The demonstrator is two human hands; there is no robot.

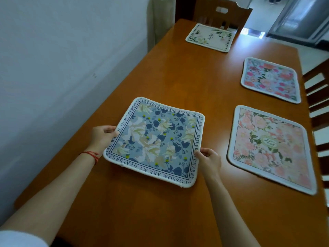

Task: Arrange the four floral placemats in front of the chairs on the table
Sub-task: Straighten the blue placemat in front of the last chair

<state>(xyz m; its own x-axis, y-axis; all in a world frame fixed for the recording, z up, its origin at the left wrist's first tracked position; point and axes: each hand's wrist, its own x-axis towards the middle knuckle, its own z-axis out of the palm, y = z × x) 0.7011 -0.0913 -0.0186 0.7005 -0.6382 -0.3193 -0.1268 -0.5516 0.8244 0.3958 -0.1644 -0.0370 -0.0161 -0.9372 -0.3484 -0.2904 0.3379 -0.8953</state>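
A blue floral placemat (154, 141) with a lettered border is held just above the brown wooden table (178, 82), near its left edge. My left hand (102, 136) grips its left edge and my right hand (209, 160) grips its right edge. Three other mats lie flat on the table: a pale pink floral placemat (270, 148) at the near right, a bright pink and blue floral placemat (270, 80) further along the right side, and a white placemat (211, 37) with green leaves at the far end.
A wooden chair (222, 13) stands at the table's far end, behind the white mat. Another chair (318, 97) stands along the right side. A white wall (62, 59) runs close along the table's left edge. A doorway opens at the back right.
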